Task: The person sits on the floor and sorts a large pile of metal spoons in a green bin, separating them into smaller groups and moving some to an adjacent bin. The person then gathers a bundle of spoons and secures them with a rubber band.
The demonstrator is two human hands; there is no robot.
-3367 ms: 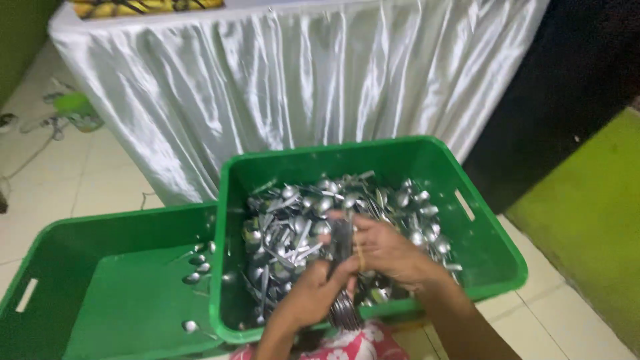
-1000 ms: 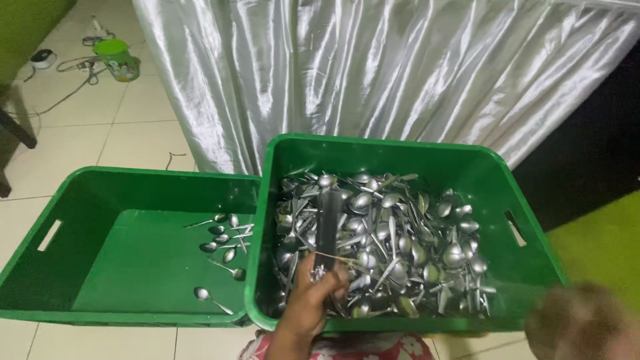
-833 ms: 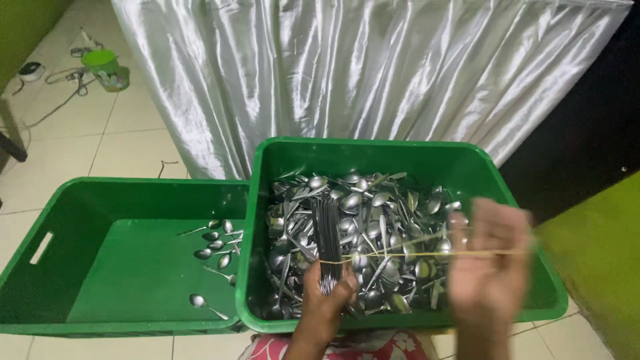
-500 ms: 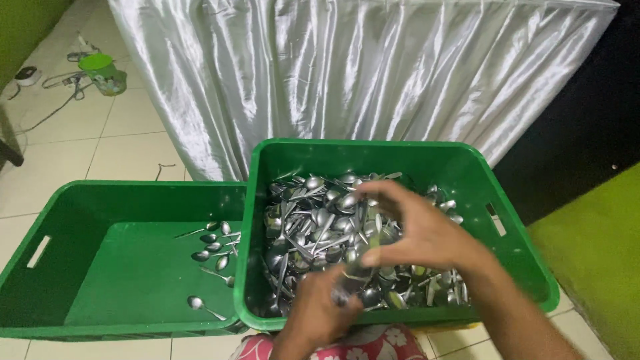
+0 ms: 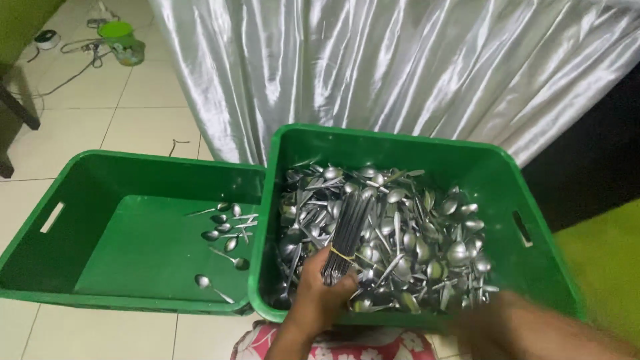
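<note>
My left hand (image 5: 319, 293) grips a bundle of metal spoons (image 5: 350, 230) by the bowl end, with a rubber band around it near my fingers. The bundle points away from me over the right green crate (image 5: 400, 143), which is heaped with loose spoons (image 5: 427, 240). My right hand (image 5: 513, 327) is a blur at the bottom right, low by the crate's near rim; its fingers cannot be made out. The left green crate (image 5: 80, 220) holds several loose spoons (image 5: 227, 230) on its floor.
A silvery satin table skirt (image 5: 400, 67) hangs right behind the crates. A green-lidded container (image 5: 121, 41) and cables lie on the white tile floor at the far left. A green mat (image 5: 603, 267) lies to the right. Floral fabric (image 5: 333, 343) shows below.
My right hand stretched a rubber band beside the bundle, came over it, then pulled away to the lower right. My left hand kept hold of the bundle, which now has the band on it.
</note>
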